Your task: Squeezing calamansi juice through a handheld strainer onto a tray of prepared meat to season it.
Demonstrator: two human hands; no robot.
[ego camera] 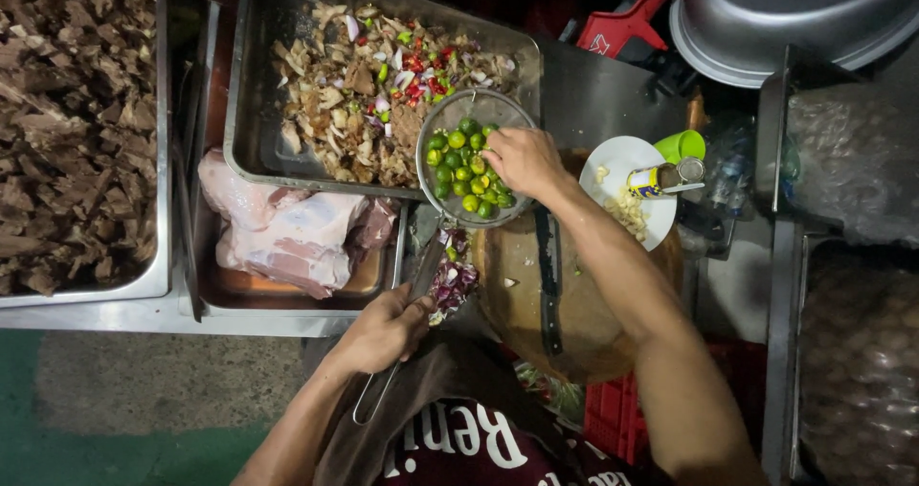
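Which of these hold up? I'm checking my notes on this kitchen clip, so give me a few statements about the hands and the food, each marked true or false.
1. The left hand grips the handle of the wire strainer. True.
2. The strainer holds red tomatoes. False: it holds small green limes.
3. The right hand reaches into the strainer. True.
4. The knife is in the right hand. False: it lies on the round wooden cutting board.
5. The strainer sits over the edge of the tray of chopped meat mix. True.
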